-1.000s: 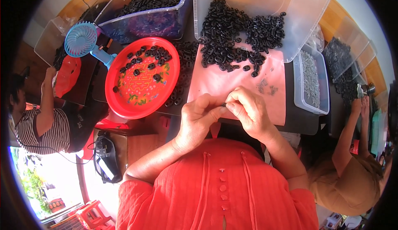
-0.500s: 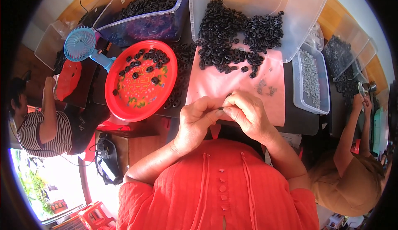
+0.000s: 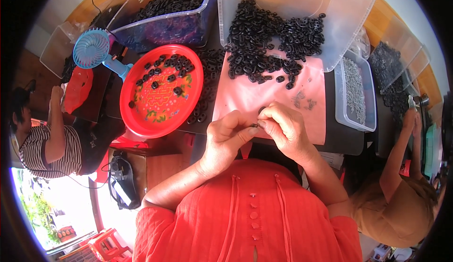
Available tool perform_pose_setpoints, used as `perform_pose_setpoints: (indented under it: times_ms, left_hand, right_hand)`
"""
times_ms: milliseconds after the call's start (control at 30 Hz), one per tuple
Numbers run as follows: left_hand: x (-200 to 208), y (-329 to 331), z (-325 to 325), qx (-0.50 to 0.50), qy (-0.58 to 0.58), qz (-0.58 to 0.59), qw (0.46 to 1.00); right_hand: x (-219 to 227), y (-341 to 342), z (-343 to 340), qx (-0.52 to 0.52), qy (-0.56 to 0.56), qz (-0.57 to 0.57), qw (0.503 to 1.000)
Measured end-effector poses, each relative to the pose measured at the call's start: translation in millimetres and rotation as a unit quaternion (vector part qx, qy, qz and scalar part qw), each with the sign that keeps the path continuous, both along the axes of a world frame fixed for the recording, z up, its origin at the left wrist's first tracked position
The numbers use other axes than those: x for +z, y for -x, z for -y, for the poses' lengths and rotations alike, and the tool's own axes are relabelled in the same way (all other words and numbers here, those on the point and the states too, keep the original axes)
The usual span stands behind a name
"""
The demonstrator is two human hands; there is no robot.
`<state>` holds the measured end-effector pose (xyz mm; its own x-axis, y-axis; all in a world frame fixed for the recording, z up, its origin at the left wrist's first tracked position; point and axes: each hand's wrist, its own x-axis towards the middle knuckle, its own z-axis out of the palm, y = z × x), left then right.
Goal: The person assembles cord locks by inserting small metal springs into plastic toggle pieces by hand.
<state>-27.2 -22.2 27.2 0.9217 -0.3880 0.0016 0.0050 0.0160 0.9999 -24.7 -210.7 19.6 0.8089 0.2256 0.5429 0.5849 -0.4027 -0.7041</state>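
Observation:
My left hand (image 3: 230,138) and my right hand (image 3: 285,129) meet tip to tip over the near edge of the pink sheet (image 3: 264,99), both in a pinch. A small black plastic piece (image 3: 262,109) peeks out at my right hand's curled fingers. Between my left thumb and index finger sits something tiny and dark, mostly covered by the fingertips. Beyond the hands, a heap of black oval pieces with holes (image 3: 255,40) spills from a tipped clear bin (image 3: 351,7) onto the sheet. Small grey metal parts (image 3: 306,100) lie scattered to its right.
A red round tray (image 3: 141,126) holds several black pieces at left, a blue fan (image 3: 92,48) beside it. Right of the sheet stands a clear box (image 3: 356,120) of small metal parts. Co-workers sit at left (image 3: 52,144) and right (image 3: 396,205). Another bin (image 3: 165,26) of black pieces stands behind.
My fingertips have shifted slightly apart, and the pinched thing shows a little more between them. The right-hand co-worker's hands have moved a little. The rest looks the same.

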Motion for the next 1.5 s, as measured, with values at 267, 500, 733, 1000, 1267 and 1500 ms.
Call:
perform_pose_setpoints:
  times_ms: [267,500,733,1000,1267,1500]
  left_hand:
    - [-11,1,2,-0.009,0.044,0.050,0.998]
    - [-15,1,4,-0.006,0.041,0.101,0.994]
    - [-14,1,3,-0.007,0.022,0.136,0.991]
    - [-10,2,3,-0.007,0.016,0.126,0.992]
    - [-8,3,1,0.004,0.002,0.088,0.996]
    - [-10,1,-1,-0.006,-0.026,0.143,0.989]
  right_hand:
    - [-1,0,-1,-0.006,0.013,0.012,1.000]
    - [-2,-1,1,0.002,0.021,0.020,1.000]
    - [-3,0,0,-0.005,0.017,0.014,1.000]
    - [-3,0,0,-0.012,0.013,0.012,1.000]
    - [2,3,6,-0.054,-0.019,0.030,0.998]
    - [-2,1,13,-0.100,-0.051,0.004,0.994]
